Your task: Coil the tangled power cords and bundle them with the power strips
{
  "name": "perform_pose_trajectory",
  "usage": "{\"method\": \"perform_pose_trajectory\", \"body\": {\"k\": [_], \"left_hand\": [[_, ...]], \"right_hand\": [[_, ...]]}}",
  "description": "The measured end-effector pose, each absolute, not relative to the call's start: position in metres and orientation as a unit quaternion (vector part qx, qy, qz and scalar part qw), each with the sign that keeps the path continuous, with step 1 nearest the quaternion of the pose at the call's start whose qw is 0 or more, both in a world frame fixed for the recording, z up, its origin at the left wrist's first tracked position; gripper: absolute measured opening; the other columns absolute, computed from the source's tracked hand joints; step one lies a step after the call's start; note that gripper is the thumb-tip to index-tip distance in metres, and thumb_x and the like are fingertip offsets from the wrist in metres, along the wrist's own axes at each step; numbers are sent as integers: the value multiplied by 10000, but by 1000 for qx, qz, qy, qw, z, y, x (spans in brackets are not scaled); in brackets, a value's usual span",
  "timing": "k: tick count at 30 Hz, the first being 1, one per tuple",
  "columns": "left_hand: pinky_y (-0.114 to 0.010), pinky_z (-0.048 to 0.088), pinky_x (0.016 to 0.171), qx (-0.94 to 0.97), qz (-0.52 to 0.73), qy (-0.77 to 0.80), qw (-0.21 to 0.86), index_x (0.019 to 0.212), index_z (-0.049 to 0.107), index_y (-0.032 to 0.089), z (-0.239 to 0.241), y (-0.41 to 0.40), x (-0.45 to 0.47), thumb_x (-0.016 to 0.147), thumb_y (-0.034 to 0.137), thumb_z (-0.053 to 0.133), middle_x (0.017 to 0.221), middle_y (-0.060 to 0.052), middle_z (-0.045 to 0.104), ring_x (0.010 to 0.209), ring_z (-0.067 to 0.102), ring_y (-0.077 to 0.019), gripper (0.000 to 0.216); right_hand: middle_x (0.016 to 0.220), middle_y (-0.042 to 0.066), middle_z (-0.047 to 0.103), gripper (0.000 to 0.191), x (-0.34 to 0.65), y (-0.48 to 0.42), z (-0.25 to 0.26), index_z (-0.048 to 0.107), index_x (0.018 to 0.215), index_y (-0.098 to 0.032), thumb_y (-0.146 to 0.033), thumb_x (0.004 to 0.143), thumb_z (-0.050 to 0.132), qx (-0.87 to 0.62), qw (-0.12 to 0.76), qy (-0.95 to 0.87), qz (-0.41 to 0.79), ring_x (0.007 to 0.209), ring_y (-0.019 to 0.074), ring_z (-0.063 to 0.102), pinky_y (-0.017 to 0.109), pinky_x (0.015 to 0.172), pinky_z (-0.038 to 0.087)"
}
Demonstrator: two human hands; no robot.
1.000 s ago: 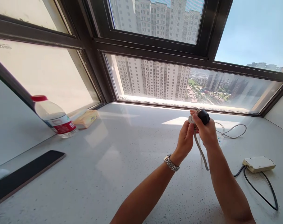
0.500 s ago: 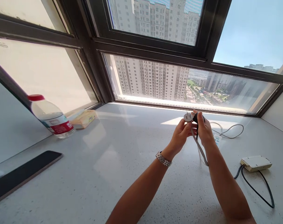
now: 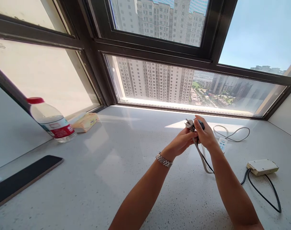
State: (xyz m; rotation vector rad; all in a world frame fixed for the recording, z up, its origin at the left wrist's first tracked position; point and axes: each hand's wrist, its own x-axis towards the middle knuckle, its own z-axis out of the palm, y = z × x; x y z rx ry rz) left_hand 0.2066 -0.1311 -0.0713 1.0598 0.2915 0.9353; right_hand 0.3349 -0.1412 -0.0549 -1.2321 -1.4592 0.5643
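Observation:
Close together above the counter, my two hands each grip a plug. My left hand (image 3: 180, 143), below a metal-band watch (image 3: 164, 159), is closed round a light grey plug (image 3: 189, 125) whose metal prongs point up and to the left. Beside it, my right hand (image 3: 205, 134) has its thumb and fingers wrapped on a black plug (image 3: 200, 124), partly hidden by them. A grey cable (image 3: 200, 156) and a thin black cord hang from the hands and pass behind my right forearm. Just past that forearm lies a white power strip (image 3: 222, 144), partly covered.
A white box (image 3: 262, 167) with black cords lies at right. A looped grey cord (image 3: 241, 129) is near the window. At left are a red-capped bottle (image 3: 55, 124), a tissue pack (image 3: 86, 122) and a black phone (image 3: 25, 179) on the speckled counter (image 3: 99, 198).
Both hands have moved slightly left and down. The grey plug has turned from its prong face showing to prongs pointing up-left. More of the power strip shows.

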Motion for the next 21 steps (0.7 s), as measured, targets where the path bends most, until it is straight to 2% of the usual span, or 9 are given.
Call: {"method": "perform_pose_trajectory", "body": {"k": [6, 8, 10, 12, 14, 18, 21], "left_hand": [[-332, 527, 760, 496, 470, 173, 710, 955, 561, 137, -74, -123, 204, 685, 456, 790, 830, -60, 680, 768, 664, -173, 477], [-300, 529, 680, 526, 488, 205, 666, 961, 535, 143, -75, -122, 204, 704, 495, 754, 782, -52, 683, 709, 666, -168, 488], [-249, 477, 541, 571, 504, 240, 602, 953, 506, 154, -77, -122, 204, 760, 514, 683, 672, -8, 642, 551, 610, -132, 445], [-221, 385, 450, 624, 505, 274, 530, 946, 485, 170, -79, -122, 205, 840, 488, 588, 578, 39, 568, 425, 507, -99, 351], [-223, 330, 441, 668, 501, 320, 448, 943, 476, 185, -80, -123, 205, 900, 415, 506, 552, 53, 520, 404, 456, -97, 236], [-249, 296, 507, 719, 474, 448, 242, 953, 480, 196, -80, -126, 205, 922, 247, 444, 642, 1, 556, 527, 516, -151, 69], [-255, 288, 533, 723, 418, 530, 147, 1042, 493, 184, -78, -129, 205, 940, 220, 404, 667, -29, 578, 575, 560, -193, 140]], "right_hand": [[1230, 108, 666, 754, 338, -142, -50, 638, 1247, -195, -766, 768, 523, -469, 571, -588, 330, 1142, 292, 598, 421, 955, 468], [1238, 111, 662, 760, 339, -143, -47, 661, 1213, -195, -781, 745, 534, -456, 573, -575, 366, 1143, 299, 595, 406, 887, 500], [1218, 105, 672, 741, 340, -144, -45, 684, 1177, -206, -784, 737, 541, -453, 559, -569, 398, 1135, 300, 597, 390, 829, 517], [1162, 95, 694, 710, 340, -144, -44, 709, 1134, -215, -781, 739, 542, -451, 543, -569, 421, 1116, 293, 607, 379, 805, 523], [1114, 84, 708, 671, 340, -146, -44, 729, 1094, -221, -766, 747, 547, -450, 534, -573, 429, 1100, 284, 612, 372, 802, 526], [1102, 75, 707, 595, 339, -151, -42, 740, 1057, -228, -719, 767, 575, -456, 528, -574, 429, 1081, 271, 616, 351, 780, 529], [1080, 78, 711, 574, 337, -154, -41, 746, 1028, -224, -711, 783, 562, -454, 523, -577, 433, 1062, 264, 625, 333, 762, 527]]}}
